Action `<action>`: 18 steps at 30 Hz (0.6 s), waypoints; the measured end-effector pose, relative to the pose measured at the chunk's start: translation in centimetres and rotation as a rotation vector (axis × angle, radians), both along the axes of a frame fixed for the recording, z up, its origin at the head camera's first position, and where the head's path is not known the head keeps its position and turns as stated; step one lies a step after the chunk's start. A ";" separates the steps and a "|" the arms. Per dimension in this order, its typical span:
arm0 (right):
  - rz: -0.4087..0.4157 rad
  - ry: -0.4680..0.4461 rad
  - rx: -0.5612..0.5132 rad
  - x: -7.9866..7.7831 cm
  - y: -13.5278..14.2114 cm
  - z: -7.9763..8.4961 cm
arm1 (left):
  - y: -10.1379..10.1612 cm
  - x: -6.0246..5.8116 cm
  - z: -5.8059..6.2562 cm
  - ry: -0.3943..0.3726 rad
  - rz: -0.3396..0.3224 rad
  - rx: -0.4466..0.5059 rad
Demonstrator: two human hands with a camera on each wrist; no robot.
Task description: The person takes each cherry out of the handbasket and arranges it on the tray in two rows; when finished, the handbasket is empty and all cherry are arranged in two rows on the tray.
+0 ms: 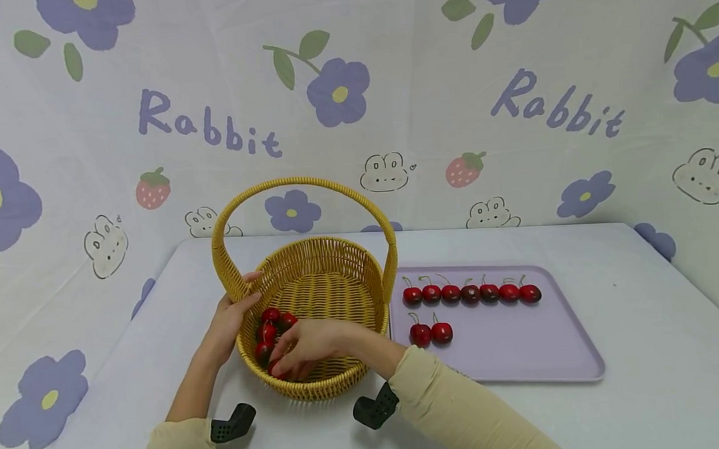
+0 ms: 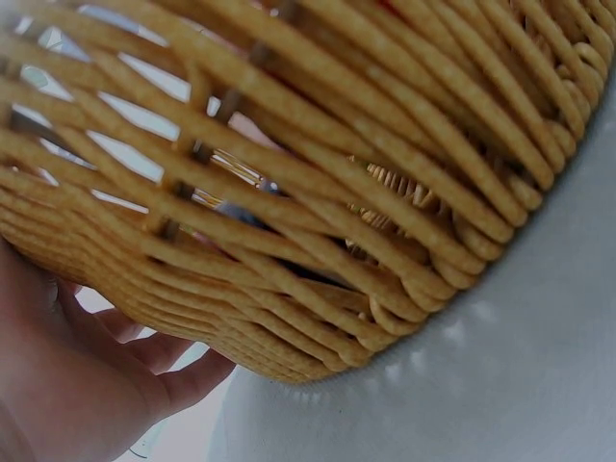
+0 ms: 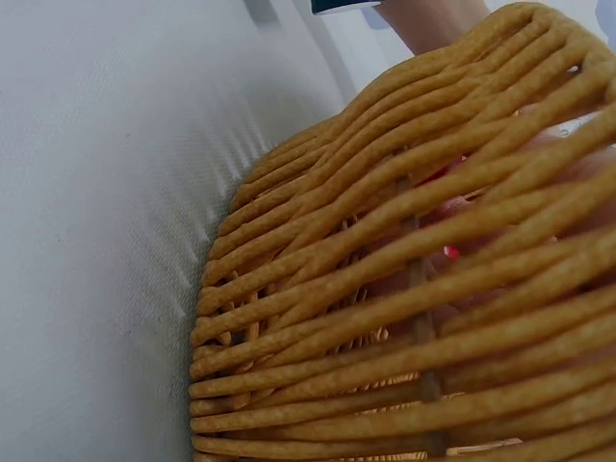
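A yellow wicker basket [image 1: 315, 391] with a tall arched handle stands on the table, several red cherries [image 1: 268, 333] gathered at its left inside. My left hand [image 1: 224, 329] holds the basket's left rim by the foot of the handle; in the left wrist view its fingers [image 2: 197, 377] lie along the woven rim. Reaching over the front right side, my right hand [image 1: 319, 339] is inside the basket and pinches a cherry [image 1: 275, 369] low at the front left. The right wrist view shows mostly the woven wall [image 3: 385, 279], which hides most of that hand.
Right of the basket lies a pale purple tray [image 1: 510, 358], close against its side. On it, several stemmed cherries [image 1: 470, 294] form a back row, and two more cherries [image 1: 441, 333] sit at the front left. A flower-patterned cloth [image 1: 415, 115] hangs behind the white table [image 1: 577, 248].
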State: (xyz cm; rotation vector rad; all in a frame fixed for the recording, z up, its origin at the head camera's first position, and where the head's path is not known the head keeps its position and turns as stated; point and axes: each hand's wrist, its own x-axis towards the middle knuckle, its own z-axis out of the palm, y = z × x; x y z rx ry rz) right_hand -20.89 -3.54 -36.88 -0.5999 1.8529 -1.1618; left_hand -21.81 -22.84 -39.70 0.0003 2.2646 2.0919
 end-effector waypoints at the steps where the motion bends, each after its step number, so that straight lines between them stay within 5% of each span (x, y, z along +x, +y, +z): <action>1: 0.001 0.000 -0.001 0.0 0.0 0.0 | 0.0 0.0 0.0 0.000 -0.001 0.000; 18: -0.045 -0.001 -0.120 -1.3 2.2 1.6 | -0.2 0.0 -0.2 0.003 -0.002 -0.005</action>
